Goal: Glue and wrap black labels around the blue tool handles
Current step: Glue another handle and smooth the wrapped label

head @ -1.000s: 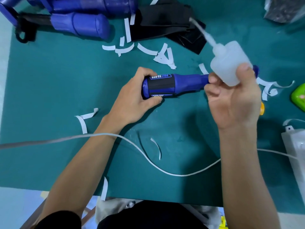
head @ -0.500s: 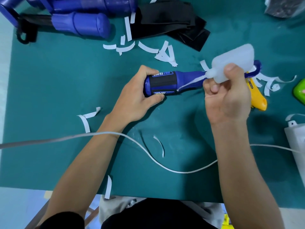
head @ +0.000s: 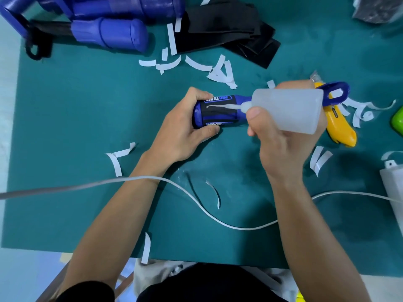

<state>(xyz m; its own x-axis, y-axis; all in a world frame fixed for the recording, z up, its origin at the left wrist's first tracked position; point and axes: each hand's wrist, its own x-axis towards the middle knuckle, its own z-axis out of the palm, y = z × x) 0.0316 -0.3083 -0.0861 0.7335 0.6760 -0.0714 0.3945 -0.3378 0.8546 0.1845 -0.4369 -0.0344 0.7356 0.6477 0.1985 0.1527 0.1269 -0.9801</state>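
A blue tool handle [head: 220, 114] lies sideways on the green mat, with a black label band round its thick end. My left hand [head: 183, 131] grips that thick end from the left. My right hand [head: 281, 144] holds a translucent glue bottle [head: 290, 110] tipped on its side, its thin nozzle [head: 220, 106] lying along the black label. The handle's loop end [head: 335, 93] sticks out to the right behind the bottle. A pile of black labels [head: 231, 31] lies at the top centre.
More blue tool handles [head: 109, 34] lie at the top left. A yellow utility knife [head: 340, 125] sits right of the bottle. White backing strips [head: 220, 70] are scattered over the green mat [head: 76, 105]. A white cable [head: 196, 199] crosses in front. A white box [head: 394, 188] stands at the right edge.
My right hand has tipped the glue bottle from nozzle up and left to flat, and brought the nozzle onto the black label. My left hand keeps its grip on the handle.
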